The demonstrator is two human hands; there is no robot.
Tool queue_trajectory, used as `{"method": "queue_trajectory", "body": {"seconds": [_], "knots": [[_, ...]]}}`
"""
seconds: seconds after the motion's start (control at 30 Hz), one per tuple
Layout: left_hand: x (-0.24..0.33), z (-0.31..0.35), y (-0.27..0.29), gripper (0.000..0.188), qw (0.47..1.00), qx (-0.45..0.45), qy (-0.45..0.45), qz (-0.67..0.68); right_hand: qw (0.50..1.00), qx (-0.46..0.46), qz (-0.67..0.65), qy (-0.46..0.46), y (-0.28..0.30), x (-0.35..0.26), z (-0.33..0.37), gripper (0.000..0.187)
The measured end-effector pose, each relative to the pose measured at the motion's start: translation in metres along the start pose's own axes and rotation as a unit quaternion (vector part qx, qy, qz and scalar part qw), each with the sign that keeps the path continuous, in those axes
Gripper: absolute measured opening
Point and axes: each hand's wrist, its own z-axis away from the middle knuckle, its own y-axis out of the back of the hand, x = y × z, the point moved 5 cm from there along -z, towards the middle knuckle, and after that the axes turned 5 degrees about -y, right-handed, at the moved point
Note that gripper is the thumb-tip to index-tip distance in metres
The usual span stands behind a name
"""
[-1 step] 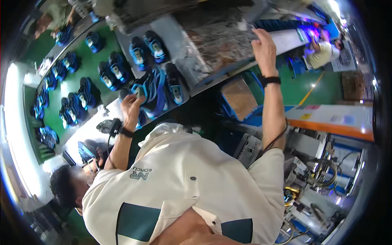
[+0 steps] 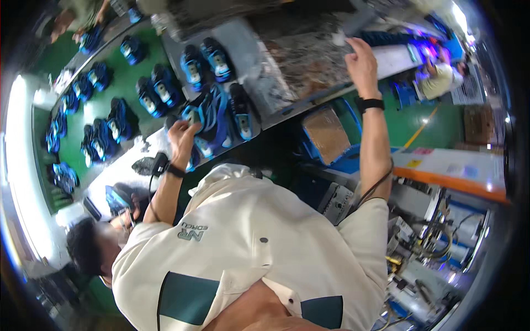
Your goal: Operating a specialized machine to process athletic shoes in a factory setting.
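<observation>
My left hand (image 2: 184, 140) is closed at the near end of a black and blue sports shoe (image 2: 191, 115), fingers curled at its rim; part of the shoe is hidden. Beside it, a tangle of blue and black shoe parts (image 2: 212, 116) lies at the bench edge, next to another upright shoe (image 2: 240, 113). Out to the right, my right hand (image 2: 362, 69) reaches over the far bench with forefinger and thumb apart. A small blurred white piece (image 2: 338, 38) lies just past its fingertips, and I cannot tell what it is.
More shoes (image 2: 163, 88) stand in pairs on a green surface to the left. A person (image 2: 91, 248) sits close at my left; another person (image 2: 439, 80) works at far right. A blue-framed stool (image 2: 327, 135) and an orange-edged machine (image 2: 452, 171) stand right of me.
The whole view has shifted slightly, so bench and shoes appear a little farther right and lower. Both hands keep nearly the same pose.
</observation>
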Motion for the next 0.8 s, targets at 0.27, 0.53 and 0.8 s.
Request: {"method": "queue_trajectory", "body": {"seconds": [0.27, 0.53, 0.8], "knots": [[-0.019, -0.08, 0.004, 0.045, 0.998, 0.031, 0.006, 0.049, 0.977, -0.164, 0.097, -0.094, -0.061, 0.037, -0.04, 0.031], [-0.008, -0.065, -0.034, 0.051, 0.975, -0.054, -0.044, -0.209, 0.894, -0.185, -0.276, -0.301, -0.039, -0.122, 0.01, 0.03], [-0.035, -0.072, -0.042, 0.06, 0.989, -0.108, -0.092, -0.043, 0.668, -0.45, -0.427, -0.41, -0.221, -0.227, 0.099, 0.023]]}}
